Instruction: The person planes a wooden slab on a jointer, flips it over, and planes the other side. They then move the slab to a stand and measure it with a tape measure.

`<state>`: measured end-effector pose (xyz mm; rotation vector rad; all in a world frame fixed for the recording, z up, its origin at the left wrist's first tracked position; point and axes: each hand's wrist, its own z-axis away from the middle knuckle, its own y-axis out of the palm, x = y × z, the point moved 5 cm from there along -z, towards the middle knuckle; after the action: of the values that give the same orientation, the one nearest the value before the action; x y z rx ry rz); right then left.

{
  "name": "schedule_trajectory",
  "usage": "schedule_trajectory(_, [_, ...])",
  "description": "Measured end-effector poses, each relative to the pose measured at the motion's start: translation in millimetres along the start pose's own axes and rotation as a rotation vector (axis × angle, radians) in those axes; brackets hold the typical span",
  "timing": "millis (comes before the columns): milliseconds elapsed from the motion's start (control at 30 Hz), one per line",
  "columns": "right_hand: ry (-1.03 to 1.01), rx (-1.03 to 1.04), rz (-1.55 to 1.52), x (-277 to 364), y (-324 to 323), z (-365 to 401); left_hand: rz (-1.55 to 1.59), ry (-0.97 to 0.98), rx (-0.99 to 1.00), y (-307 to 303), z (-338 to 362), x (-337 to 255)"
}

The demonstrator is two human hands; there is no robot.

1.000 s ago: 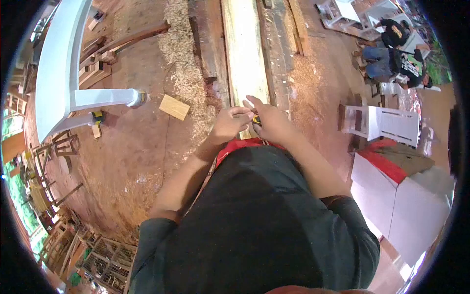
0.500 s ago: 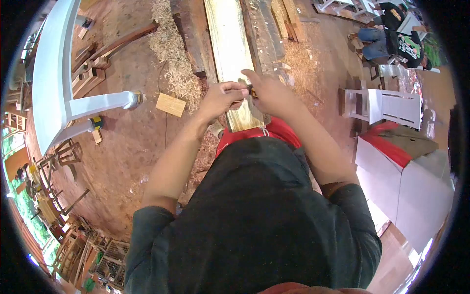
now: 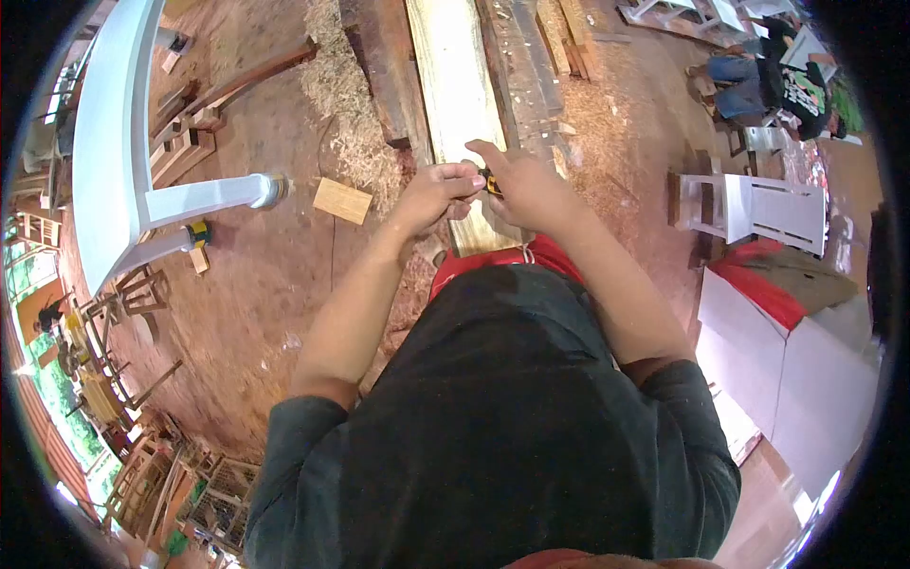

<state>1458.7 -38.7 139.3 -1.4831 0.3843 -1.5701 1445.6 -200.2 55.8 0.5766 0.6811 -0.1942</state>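
A pale wooden plank (image 3: 457, 85) runs lengthwise away from my waist, its near end close to my red shorts. Above it, my right hand (image 3: 533, 190) is closed around a small black-and-yellow tape measure (image 3: 491, 182), most of which the palm hides; its thumb points up along the plank. My left hand (image 3: 432, 197) meets it from the left, thumb and fingers pinched at the tape measure's front. Whether any blade is drawn out is too small to see.
Dark rough timbers (image 3: 384, 85) flank the plank, with wood shavings (image 3: 341, 114) on the floor. A small wooden block (image 3: 342, 201) lies at left, near a white table (image 3: 114, 142) on its side. White chairs (image 3: 768, 209) and people (image 3: 796, 95) are at right.
The whole view has shifted slightly to the right. Both hands stay together over the plank, and a little more of the black-and-yellow tape measure shows between them.
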Motion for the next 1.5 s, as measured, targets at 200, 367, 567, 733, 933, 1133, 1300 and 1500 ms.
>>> schedule_trajectory(200, [0.010,-0.058,0.046,-18.7,-9.8,-7.5,0.002,0.176,-0.040,-28.2,-4.7,-16.0])
schedule_trajectory(367, [0.079,-0.116,0.241,-90.9,-33.6,-18.7,-0.179,0.245,-0.433,-92.2,-24.4,-52.9])
schedule_trajectory(567, [0.179,-0.216,0.362,-133.8,-39.7,-27.5,-0.410,0.301,-0.711,-84.2,-60.2,-47.6])
schedule_trajectory(733, [0.250,-0.233,0.494,-132.7,-43.2,-30.3,-0.575,0.446,-1.054,-39.9,-58.0,-35.3])
schedule_trajectory(933, [0.243,-0.243,0.517,-137.6,-44.7,-37.2,-0.931,0.657,-1.015,-25.5,-61.1,-37.0])
schedule_trajectory(1133, [0.234,-0.241,0.514,-144.5,-41.0,-40.1,-0.915,0.553,-1.000,-22.0,-60.8,-38.4])
schedule_trajectory(1300, [0.243,-0.223,0.532,-144.7,-41.8,-40.4,-0.944,0.555,-0.995,-18.6,-58.9,-40.6])
schedule_trajectory(1500, [0.242,-0.244,0.574,-138.1,-44.4,-39.5,-0.956,0.434,-0.991,-16.7,-58.0,-43.3])
